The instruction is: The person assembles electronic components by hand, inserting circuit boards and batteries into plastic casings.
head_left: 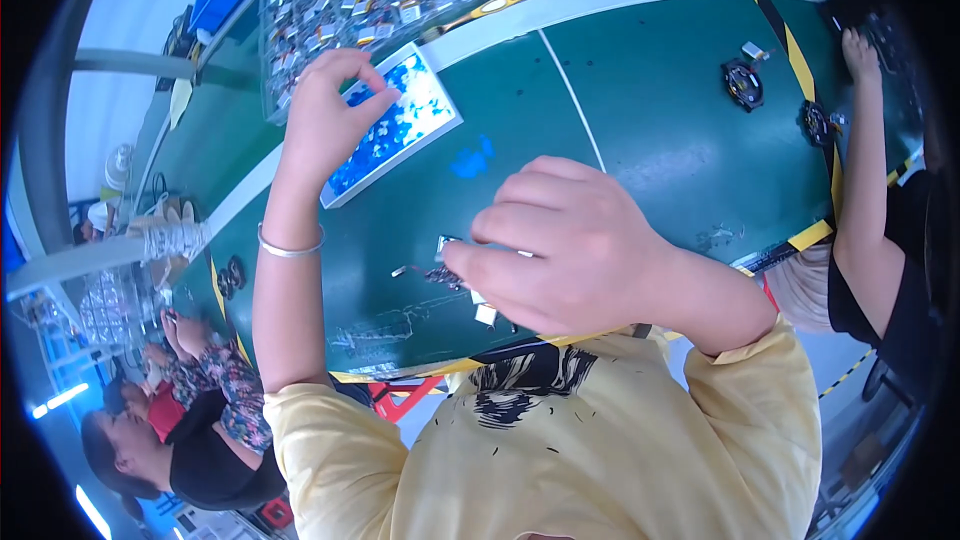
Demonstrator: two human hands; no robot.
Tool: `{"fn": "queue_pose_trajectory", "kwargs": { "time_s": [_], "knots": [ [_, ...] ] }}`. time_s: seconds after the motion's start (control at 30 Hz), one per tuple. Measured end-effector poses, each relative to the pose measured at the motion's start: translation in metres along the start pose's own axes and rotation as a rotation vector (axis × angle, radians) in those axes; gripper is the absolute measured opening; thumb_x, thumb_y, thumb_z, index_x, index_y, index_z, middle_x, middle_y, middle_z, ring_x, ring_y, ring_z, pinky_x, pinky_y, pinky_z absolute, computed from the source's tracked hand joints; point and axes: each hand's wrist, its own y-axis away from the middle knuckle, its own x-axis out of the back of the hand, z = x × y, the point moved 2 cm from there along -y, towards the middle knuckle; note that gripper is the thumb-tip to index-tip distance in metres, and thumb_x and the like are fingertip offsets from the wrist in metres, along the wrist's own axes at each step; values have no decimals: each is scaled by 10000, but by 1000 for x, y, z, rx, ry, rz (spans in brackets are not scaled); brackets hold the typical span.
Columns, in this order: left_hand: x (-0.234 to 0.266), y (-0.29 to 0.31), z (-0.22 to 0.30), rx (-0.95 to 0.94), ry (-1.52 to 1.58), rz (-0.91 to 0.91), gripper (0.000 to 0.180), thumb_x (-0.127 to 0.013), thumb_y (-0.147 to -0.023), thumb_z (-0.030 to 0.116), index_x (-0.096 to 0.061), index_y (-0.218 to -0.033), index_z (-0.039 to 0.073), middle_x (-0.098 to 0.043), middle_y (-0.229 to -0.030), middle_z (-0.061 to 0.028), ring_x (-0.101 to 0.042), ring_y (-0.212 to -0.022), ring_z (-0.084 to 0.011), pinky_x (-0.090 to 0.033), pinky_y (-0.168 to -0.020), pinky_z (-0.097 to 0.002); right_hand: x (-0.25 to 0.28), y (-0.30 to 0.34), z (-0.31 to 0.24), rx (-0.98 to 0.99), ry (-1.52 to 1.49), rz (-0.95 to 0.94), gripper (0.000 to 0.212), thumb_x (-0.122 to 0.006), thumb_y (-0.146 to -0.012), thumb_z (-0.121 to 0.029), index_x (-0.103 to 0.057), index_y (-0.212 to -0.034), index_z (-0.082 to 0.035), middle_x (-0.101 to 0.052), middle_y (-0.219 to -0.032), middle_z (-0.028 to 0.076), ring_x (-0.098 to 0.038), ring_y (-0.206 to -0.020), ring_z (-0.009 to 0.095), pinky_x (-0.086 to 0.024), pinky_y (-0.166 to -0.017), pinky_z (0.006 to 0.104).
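Box [395, 160] of tiny blue and white bits [428, 105], set at a slant on the table [660, 140], partly covered by the left hand [330, 105]. On that hand, thumb and forefinger curled toward each other, tips near; cannot tell about any bit pinched between. For a clean pick, best to take one bit by its edge, with light pressure, and to check for a second one clinging beneath. Behind the box, a clear tray [268, 70] with many small packs [409, 13]; mind the forearm near its front wall. Farther right, a blue patch [472, 157] on the table, not to be confused with a dropped bit.

Next, toward the close side of the table, a dark part [443, 276] with a thin wire [405, 268] reaching left, a silver piece [447, 242] just above in the view, and a pale piece [485, 314] below. Clear the wire before any pressing; probably easy to snag. Over the right side of the part, the right hand [570, 240], fingers curled and bunched; cannot tell about the grip, hidden by the knuckles. Brace gently there, and open up a view of the part before adding the other hand. Well apart, farther right, a round case [742, 85] and a second case [814, 124]; leave both undisturbed.
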Motion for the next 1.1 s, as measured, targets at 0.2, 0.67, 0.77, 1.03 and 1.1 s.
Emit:
{"fn": "queue_pose_trajectory", "kwargs": {
  "time_s": [0.2,0.67,0.77,1.03,1.1],
  "knots": [
    [-4,20,-7,-131,-37,-98,935,-867,-571,396,-469,-1383,159,-498,-1373,-163,-430,-1299,-356,-283,-1106,-491,-8,-1,3,3,-27,-5,235,-716,-684,-82,-709,-918,-94,-619,-799,24,-587,-654,204,-466,-574,316],
    [6,58,-3,-108,84,79,1044,-837,-642,426,-296,-1472,98,-425,-1435,-195,-359,-1356,-374,-250,-1126,-509,-9,-14,16,-158,-424,124,283,-559,-768,83,-700,-1006,24,-705,-976,134,-675,-807,229,-518,-724,308],
    [40,100,-42,62,100,228,701,-732,-806,337,-449,-1377,43,-474,-1391,-188,-408,-1325,-341,-325,-1094,-419,-19,0,20,-484,-782,256,177,-511,-863,83,-628,-996,78,-682,-967,166,-668,-863,198,-537,-786,314],
    [72,289,-210,738,-495,561,442,-603,-893,258,-562,-1234,-21,-586,-1230,-221,-535,-1162,-380,-408,-1004,-437,-35,6,20,-742,-948,195,96,-471,-898,7,-560,-932,21,-637,-780,116,-642,-664,178,-531,-654,285],
    [77,317,-237,819,-530,597,475,-587,-903,314,-557,-1255,-3,-579,-1238,-232,-522,-1179,-380,-407,-1004,-440,-40,3,19,-727,-955,146,101,-469,-892,27,-559,-936,17,-638,-785,111,-646,-670,178,-530,-657,284]
  ]
}}
